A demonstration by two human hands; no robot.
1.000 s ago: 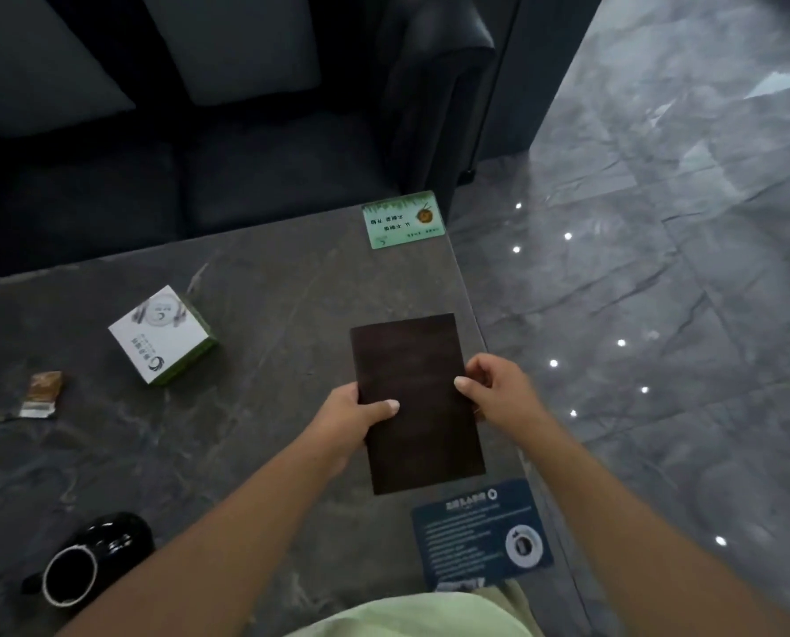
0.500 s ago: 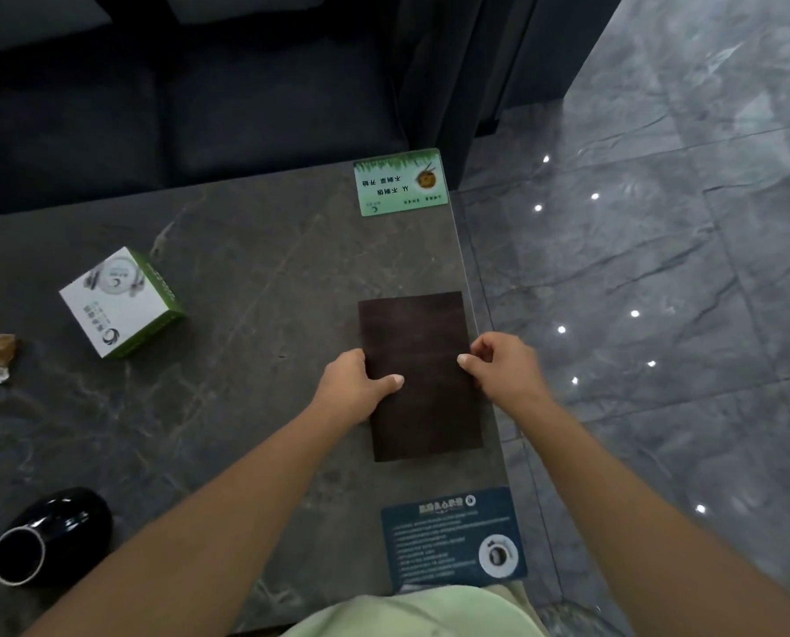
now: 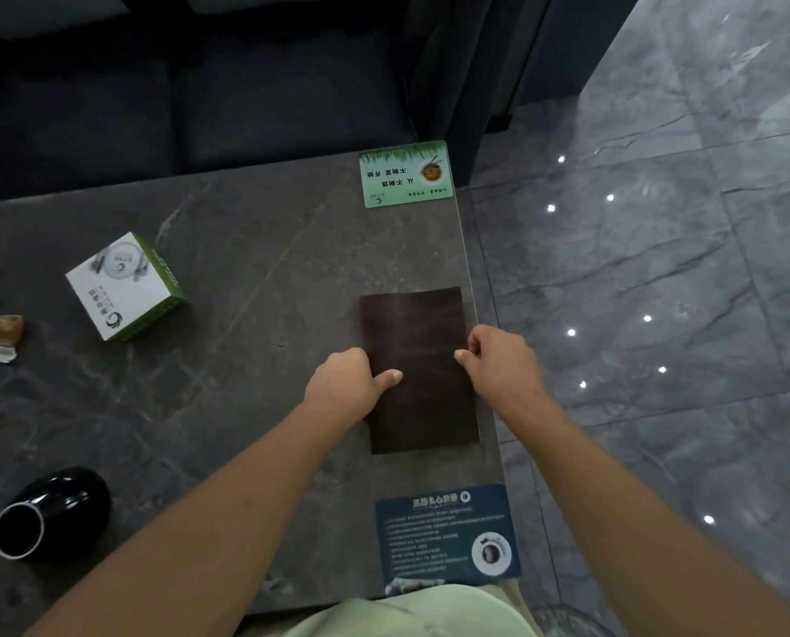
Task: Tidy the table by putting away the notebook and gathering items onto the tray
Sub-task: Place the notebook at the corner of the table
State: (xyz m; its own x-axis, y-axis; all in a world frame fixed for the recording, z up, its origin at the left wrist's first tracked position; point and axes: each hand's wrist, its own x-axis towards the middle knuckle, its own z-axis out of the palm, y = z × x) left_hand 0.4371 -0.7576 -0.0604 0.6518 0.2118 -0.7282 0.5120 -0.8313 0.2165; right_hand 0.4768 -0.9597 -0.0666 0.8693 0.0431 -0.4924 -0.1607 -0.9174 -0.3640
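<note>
Since the earlier frames the dark brown rectangular notebook (image 3: 420, 333) has shifted right; its long side now lies along the right edge of the grey stone worktop (image 3: 255, 278). My left hand (image 3: 344, 383) grips its left edge, thumb laid across the cover. My right hand (image 3: 498, 360) pinches the right edge with curled fingers. My worry is that edge: if either grip slackens as I lift, the notebook could tip off onto the glossy tiled floor (image 3: 636, 291). No tray or storage spot is in view, so I'd be searching mid-carry.
</note>
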